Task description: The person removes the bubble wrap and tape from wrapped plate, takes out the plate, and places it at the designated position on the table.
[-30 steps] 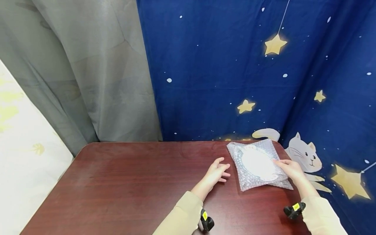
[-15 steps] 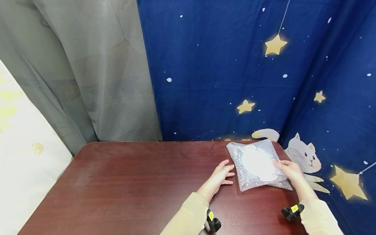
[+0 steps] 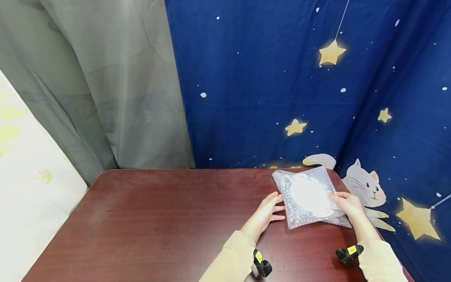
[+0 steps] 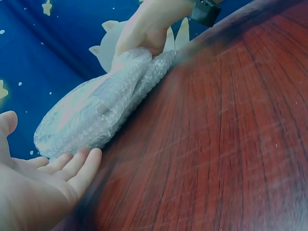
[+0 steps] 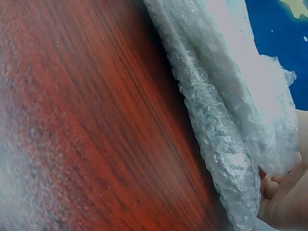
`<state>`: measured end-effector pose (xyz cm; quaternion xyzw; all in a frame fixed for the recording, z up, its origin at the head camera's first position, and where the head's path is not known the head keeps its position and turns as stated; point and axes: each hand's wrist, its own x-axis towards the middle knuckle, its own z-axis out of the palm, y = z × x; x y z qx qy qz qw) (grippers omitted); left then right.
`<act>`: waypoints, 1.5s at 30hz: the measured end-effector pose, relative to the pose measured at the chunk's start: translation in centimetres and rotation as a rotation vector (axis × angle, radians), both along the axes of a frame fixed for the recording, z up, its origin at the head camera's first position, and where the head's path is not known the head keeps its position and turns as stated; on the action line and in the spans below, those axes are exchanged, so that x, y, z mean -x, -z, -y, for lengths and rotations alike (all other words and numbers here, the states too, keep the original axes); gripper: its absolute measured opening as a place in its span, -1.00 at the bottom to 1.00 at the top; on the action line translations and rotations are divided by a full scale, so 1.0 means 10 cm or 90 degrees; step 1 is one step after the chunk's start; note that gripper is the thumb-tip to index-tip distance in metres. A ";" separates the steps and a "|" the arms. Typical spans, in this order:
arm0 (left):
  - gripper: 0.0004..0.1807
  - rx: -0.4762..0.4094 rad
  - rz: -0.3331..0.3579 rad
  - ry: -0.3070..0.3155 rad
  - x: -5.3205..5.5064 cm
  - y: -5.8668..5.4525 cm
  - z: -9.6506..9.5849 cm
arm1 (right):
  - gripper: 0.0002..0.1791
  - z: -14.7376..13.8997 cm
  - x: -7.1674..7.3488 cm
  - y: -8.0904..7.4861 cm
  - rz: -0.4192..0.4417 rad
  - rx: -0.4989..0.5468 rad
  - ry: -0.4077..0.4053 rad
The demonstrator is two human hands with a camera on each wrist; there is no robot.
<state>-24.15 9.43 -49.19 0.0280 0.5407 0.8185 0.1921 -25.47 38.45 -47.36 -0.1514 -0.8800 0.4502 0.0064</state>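
Observation:
At the table's far right corner lies a flat bubble-wrapped package (image 3: 306, 196) with a bright white round area glaring on top. Beneath it a second bubble-wrap layer (image 3: 341, 221) sticks out; what both wrap is unclear. My right hand (image 3: 347, 203) pinches the upper package's right edge, thumb on top; in the right wrist view its curled fingers (image 5: 272, 190) go in between the two layers. My left hand (image 3: 266, 213) is at the left edge, fingers spread. Seen from the left wrist, its palm faces up and straight fingertips (image 4: 94, 156) reach the package's lower edge.
The dark red wooden table (image 3: 151, 223) stretches to the left of the packages. Behind it hang a grey curtain (image 3: 141, 98) and a blue curtain (image 3: 253, 86) with stars and a cat. A white patterned surface (image 3: 31, 188) borders the left side.
My left hand has moved right, from a gap beside the package up to its left edge. The right hand keeps its pinch, and the packages stay in place.

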 end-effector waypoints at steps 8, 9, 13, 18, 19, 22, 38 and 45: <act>-0.33 -0.019 0.011 -0.002 0.00 0.00 -0.07 | -0.22 0.01 0.00 0.01 -0.003 0.008 0.008; -0.34 -0.021 0.013 -0.004 0.00 0.00 -0.08 | -0.22 0.01 0.00 0.02 -0.003 0.012 0.008; -0.35 -0.027 0.014 -0.010 -0.01 0.00 -0.10 | -0.19 0.02 -0.01 0.02 0.002 0.033 0.009; -0.37 -0.029 0.021 -0.017 -0.03 -0.03 -0.12 | -0.16 0.01 -0.01 0.01 0.012 0.033 0.010; -0.37 -0.029 0.023 -0.018 -0.04 -0.04 -0.12 | -0.16 0.01 0.00 0.01 0.012 0.029 0.009; -0.36 -0.028 0.026 -0.018 -0.05 -0.04 -0.13 | -0.18 0.01 0.00 0.00 0.008 0.023 0.013; -0.40 -0.033 0.029 -0.023 -0.02 -0.06 -0.14 | -0.21 0.04 0.00 -0.03 0.008 0.015 0.033; -0.39 -0.037 0.032 -0.023 -0.01 -0.09 -0.15 | -0.23 0.05 -0.03 -0.05 -0.006 0.012 0.042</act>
